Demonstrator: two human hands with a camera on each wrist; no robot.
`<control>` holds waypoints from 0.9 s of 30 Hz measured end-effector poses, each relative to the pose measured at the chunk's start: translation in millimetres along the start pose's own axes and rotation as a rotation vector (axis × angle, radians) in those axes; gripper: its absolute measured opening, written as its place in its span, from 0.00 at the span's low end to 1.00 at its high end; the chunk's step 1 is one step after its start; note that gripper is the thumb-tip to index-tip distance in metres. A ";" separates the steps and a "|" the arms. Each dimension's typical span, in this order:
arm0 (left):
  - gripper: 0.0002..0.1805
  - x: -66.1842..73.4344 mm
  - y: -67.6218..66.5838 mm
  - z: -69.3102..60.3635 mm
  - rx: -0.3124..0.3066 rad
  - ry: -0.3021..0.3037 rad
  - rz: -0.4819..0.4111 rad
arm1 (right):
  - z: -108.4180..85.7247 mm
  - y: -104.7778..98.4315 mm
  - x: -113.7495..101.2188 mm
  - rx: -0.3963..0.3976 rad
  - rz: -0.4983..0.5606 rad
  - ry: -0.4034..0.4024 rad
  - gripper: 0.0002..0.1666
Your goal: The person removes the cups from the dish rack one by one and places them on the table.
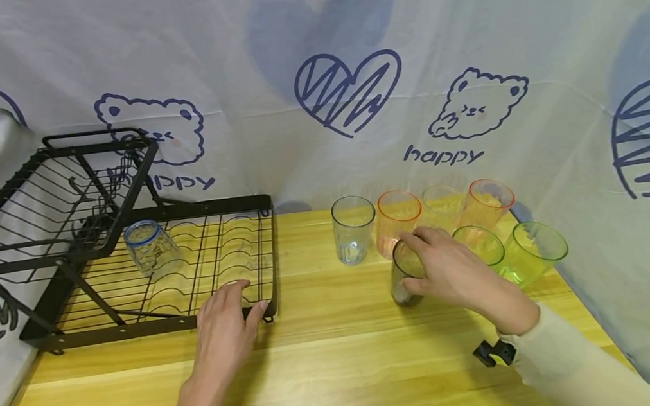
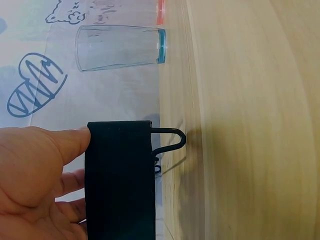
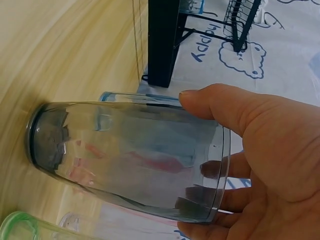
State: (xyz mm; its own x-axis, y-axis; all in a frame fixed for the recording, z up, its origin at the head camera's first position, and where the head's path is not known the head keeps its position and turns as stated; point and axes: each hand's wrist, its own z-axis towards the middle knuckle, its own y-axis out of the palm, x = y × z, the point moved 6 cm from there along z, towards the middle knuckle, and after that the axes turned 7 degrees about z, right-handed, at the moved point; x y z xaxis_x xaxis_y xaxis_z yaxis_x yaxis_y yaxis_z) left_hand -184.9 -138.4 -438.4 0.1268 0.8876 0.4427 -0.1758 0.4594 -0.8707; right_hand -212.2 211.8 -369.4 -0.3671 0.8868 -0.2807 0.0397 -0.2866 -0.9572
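Note:
A dark grey tumbler point(image 3: 125, 160) stands upright on the table in front of the other tumblers. My right hand point(image 1: 449, 269) grips it near its rim, thumb on one side and fingertips on the other. My left hand point(image 1: 226, 331) rests at the front right corner of the black dish rack point(image 1: 133, 331), its fingers loosely extended over the rim. In the left wrist view the thumb touches the rim, and the other fingers are partly hidden behind it. A blue-rimmed tumbler point(image 1: 152, 250) sits tilted inside the rack.
Behind the grey tumbler stand a clear dark-rimmed tumbler point(image 1: 352, 226), red-rimmed tumblers point(image 1: 486, 205) and a colourless tumbler point(image 1: 440, 202). Green tumblers point(image 1: 538, 249) stand at the right. A printed cloth point(image 1: 350, 162) hangs behind the wooden table point(image 1: 339, 369). The rack's upper tier point(image 1: 28, 196) rises at the left.

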 end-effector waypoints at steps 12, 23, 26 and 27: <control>0.31 -4.2 -2.3 2.7 -0.023 -0.025 0.063 | -0.4 0.5 6.3 -0.070 0.006 0.060 0.54; 0.32 -9.2 -0.8 2.9 -0.037 -0.026 0.042 | -0.1 -1.0 10.3 -0.091 0.017 0.035 0.52; 0.32 -9.7 -0.2 2.2 -0.029 -0.022 0.040 | 0.1 -0.9 10.7 -0.082 0.013 0.037 0.52; 0.32 -10.0 -0.2 2.2 -0.027 -0.021 0.040 | 0.2 -1.0 10.7 -0.079 0.013 0.036 0.52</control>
State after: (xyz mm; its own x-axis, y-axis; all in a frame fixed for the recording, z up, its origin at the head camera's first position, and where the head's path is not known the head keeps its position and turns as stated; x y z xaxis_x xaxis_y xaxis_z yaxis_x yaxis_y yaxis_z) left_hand -188.4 -147.3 -442.1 0.1000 0.9058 0.4118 -0.1540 0.4230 -0.8930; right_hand -216.3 221.4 -371.4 -0.3323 0.8962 -0.2939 0.1183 -0.2695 -0.9557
